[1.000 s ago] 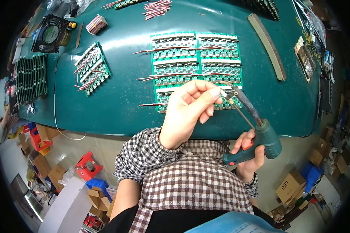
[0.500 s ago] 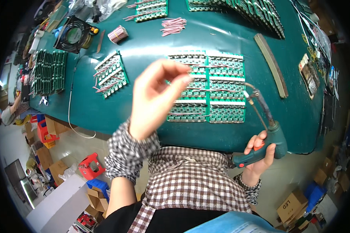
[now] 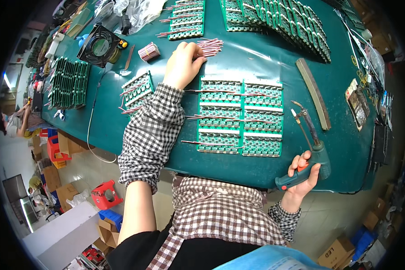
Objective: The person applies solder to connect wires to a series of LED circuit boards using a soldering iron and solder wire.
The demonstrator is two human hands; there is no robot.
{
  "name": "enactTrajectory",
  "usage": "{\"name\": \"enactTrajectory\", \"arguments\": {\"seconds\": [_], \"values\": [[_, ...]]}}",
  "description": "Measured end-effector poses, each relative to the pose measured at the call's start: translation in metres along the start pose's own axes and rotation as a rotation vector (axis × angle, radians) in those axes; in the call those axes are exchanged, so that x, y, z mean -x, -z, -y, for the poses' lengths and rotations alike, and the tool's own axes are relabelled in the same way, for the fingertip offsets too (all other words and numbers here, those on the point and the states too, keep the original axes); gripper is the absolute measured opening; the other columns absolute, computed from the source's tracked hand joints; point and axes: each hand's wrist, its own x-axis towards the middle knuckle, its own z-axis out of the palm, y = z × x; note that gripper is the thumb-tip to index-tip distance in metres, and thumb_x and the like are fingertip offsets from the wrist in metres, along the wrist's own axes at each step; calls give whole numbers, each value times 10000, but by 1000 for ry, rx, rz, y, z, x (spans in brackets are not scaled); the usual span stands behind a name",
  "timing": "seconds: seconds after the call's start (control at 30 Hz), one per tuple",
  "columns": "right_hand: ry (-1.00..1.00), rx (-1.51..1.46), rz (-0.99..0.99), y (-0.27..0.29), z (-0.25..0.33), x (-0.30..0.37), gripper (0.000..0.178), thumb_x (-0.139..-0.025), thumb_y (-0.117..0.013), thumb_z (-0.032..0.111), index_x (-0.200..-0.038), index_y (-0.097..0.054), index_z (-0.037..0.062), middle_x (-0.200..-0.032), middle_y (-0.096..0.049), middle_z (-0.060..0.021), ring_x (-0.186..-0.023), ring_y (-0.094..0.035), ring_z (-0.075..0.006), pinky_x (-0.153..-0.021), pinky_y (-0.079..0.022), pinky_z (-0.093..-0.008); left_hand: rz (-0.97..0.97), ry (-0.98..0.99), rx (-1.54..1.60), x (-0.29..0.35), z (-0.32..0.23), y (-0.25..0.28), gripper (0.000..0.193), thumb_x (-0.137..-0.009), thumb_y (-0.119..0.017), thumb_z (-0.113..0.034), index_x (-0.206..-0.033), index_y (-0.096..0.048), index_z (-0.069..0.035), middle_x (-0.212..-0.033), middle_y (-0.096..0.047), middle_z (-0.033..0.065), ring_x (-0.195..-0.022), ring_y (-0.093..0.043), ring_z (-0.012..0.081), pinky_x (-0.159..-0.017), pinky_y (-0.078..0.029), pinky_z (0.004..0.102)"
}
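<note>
My right hand (image 3: pixel 303 177) is wrapped around the green handle of a gun-style soldering iron (image 3: pixel 320 162) with a red trigger. Its metal tip and thin feed tube point up, right of the panel and apart from it. My left hand (image 3: pixel 183 65) is at the left end of a pile of short red-and-white wires (image 3: pixel 211 46). Its fingers are curled with thumb and forefinger close together, and what lies between them is hidden. In front of me lies a green circuit board panel (image 3: pixel 240 118), with several wire pairs across its rows, some sticking out past the left edge.
A smaller wired board (image 3: pixel 137 92) lies left of my sleeve, near a bundle of wires (image 3: pixel 149 52) and a black fan (image 3: pixel 99 46). Stacked boards (image 3: pixel 69 83) stand far left, others (image 3: pixel 288 22) at the back. A wooden bar (image 3: pixel 313 92) lies on the right.
My left hand has moved from above the panel, away from me, to the wire pile. The iron's tip has drawn off the panel's right edge. The view has shifted slightly.
</note>
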Motion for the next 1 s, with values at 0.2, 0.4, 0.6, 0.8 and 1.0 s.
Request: {"name": "enactTrajectory", "arguments": {"seconds": [0.2,0.4,0.6,0.8,1.0], "values": [[11,-6,59,-1,-2,-2,465,-924,-524,420,-1038,-495,-30,-811,-517,-75,-705,-532,-190,-437,-492,-259,50,-30,-58,-3,3,4,124,-795,-659,-169,-807,-604,-58,-808,-570,109,-754,-587,301,-676,-473,389],[41,19,55,-1,-1,-1,463,-928,-518,413,-1045,-493,-34,-821,-516,-80,-708,-528,-189,-436,-487,-254,163,41,30,1,-12,14,170,-776,-689,-199,-793,-613,-48,-805,-574,97,-742,-599,257,-690,-480,366],[37,32,57,3,-2,1,465,-935,-508,406,-1062,-490,-42,-830,-530,-82,-721,-531,-190,-450,-484,-248,263,59,-17,0,-4,5,183,-771,-693,-222,-784,-630,-50,-842,-586,116,-782,-599,274,-729,-480,369],[7,0,54,0,2,1,470,-937,-500,419,-1075,-491,-30,-834,-538,-76,-745,-532,-191,-475,-493,-253,89,-63,120,24,-33,27,122,-844,-633,-135,-861,-590,-22,-810,-613,71,-731,-606,185,-642,-475,302],[-29,95,58,-6,16,14,492,-925,-520,427,-1077,-487,-40,-845,-544,-79,-772,-560,-200,-511,-523,-268,481,10,351,90,-120,54,83,-881,-595,-66,-926,-590,4,-815,-612,7,-644,-582,71,-543,-454,211]]}}
